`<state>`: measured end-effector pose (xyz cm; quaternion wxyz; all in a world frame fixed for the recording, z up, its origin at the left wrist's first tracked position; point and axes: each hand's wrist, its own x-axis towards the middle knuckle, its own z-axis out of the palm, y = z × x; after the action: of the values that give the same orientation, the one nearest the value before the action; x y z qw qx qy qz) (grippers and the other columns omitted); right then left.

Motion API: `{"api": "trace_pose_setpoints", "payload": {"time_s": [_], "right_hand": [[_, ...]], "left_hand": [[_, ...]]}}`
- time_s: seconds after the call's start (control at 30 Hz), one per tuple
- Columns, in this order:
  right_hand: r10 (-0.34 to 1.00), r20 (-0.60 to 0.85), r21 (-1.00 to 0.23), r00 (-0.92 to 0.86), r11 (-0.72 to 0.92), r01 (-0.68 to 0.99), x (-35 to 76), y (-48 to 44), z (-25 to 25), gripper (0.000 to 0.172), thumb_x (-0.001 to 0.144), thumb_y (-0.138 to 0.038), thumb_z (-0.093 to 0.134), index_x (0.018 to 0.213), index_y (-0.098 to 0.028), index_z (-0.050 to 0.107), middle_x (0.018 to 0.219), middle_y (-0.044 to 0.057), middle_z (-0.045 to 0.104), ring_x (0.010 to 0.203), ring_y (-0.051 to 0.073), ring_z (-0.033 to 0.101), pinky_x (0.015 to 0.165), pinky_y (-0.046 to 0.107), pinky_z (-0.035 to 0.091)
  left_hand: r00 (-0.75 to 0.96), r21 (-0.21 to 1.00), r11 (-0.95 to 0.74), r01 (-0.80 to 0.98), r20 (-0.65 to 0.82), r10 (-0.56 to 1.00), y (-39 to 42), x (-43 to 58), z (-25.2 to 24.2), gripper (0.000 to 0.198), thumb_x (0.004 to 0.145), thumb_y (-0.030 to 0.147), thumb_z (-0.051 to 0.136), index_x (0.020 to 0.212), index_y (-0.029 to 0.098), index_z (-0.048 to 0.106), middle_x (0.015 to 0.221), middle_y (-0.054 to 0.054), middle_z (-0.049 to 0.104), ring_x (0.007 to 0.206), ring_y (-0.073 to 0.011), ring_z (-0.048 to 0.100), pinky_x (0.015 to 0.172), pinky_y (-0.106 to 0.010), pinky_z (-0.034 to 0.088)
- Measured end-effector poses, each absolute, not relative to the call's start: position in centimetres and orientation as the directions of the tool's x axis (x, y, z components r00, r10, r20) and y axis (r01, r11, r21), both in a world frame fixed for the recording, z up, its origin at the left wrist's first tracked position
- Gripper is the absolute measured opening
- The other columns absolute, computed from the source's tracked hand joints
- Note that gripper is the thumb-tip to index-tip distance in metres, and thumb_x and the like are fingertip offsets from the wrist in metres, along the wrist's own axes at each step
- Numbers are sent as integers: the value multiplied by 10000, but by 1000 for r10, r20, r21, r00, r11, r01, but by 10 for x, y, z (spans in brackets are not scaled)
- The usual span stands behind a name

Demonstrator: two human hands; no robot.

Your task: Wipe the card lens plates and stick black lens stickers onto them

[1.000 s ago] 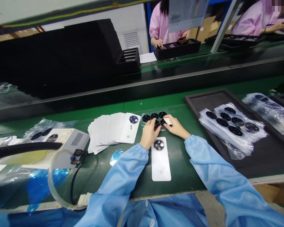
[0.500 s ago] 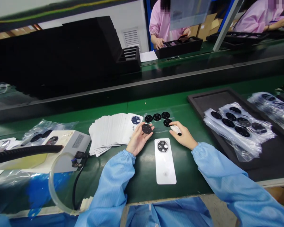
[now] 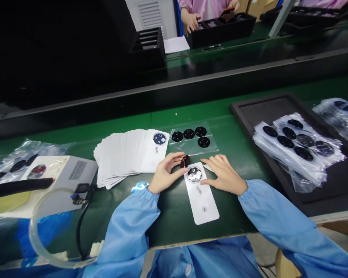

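Note:
My left hand (image 3: 168,172) is closed on a dark round camera-lens cover (image 3: 185,162), tilted up on its edge between thumb and fingers. Just below it lies a white phone-shaped card (image 3: 202,200) with a round black-and-silver camera graphic at its top. My right hand (image 3: 224,174) reaches over the card's upper right edge, thumb beside the camera graphic. A white crumpled wipe (image 3: 208,167) shows partly under its curled fingers; the rest is hidden. Beyond both hands, several black lens covers (image 3: 188,134) sit on a clear plastic sheet (image 3: 188,148).
A fanned stack of white cards (image 3: 124,152) lies to the left. Farther left stand a white box (image 3: 84,172) and a looped clear hose (image 3: 34,231). At right, a black tray (image 3: 278,185) bears bagged lens covers (image 3: 298,143). Across the bench, a person's hand (image 3: 193,22) rests at a black box.
Both hands have come down towards the card. The lens cover in my left hand has turned from flat to edge-on, and the card has tilted slightly. My head view has shifted downward.

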<state>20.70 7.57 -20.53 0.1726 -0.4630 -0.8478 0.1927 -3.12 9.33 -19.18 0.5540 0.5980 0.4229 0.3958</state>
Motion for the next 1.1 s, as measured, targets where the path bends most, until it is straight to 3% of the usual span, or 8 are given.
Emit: {"api": "trace_pose_setpoints", "payload": {"time_s": [0.17, 0.33, 0.6, 1.1], "right_hand": [[835, 111, -464, -539, 523, 715, 207, 77, -203, 677, 804, -595, 558, 1311, -157, 464, 981, 76, 550, 931, 236, 460, 926, 414, 336], [814, 99, -453, -572, 549, 703, 207, 76, -203, 560, 851, -566, 505, 1275, -200, 514, 922, 60, 536, 880, 222, 449, 901, 408, 348], [809, 76, -441, -584, 552, 708, 208, 77, -203, 576, 858, -584, 476, 1291, -204, 486, 922, 60, 526, 887, 227, 440, 909, 423, 336], [801, 64, -439, -596, 559, 703, 208, 77, -202, 607, 847, -600, 478, 1295, -190, 475, 919, 57, 504, 886, 226, 421, 910, 419, 333]], "left_hand": [[380, 899, -255, 355, 111, 918, 72, -13, -189, 490, 760, 257, 714, 1220, 244, 547, 1174, -72, 564, 1077, -222, 550, 958, -413, 456], [429, 789, -358, 499, 134, 893, 60, -8, -192, 481, 827, 265, 642, 1278, 266, 476, 1178, -67, 564, 1097, -228, 531, 953, -396, 443], [430, 707, -395, 587, 141, 892, 60, -10, -201, 501, 835, 282, 634, 1294, 264, 434, 1152, -69, 577, 1050, -235, 542, 911, -391, 462], [388, 674, -360, 645, 117, 914, 54, -5, -204, 482, 848, 317, 619, 1283, 223, 434, 1139, -74, 546, 1041, -222, 506, 919, -367, 430]]}}
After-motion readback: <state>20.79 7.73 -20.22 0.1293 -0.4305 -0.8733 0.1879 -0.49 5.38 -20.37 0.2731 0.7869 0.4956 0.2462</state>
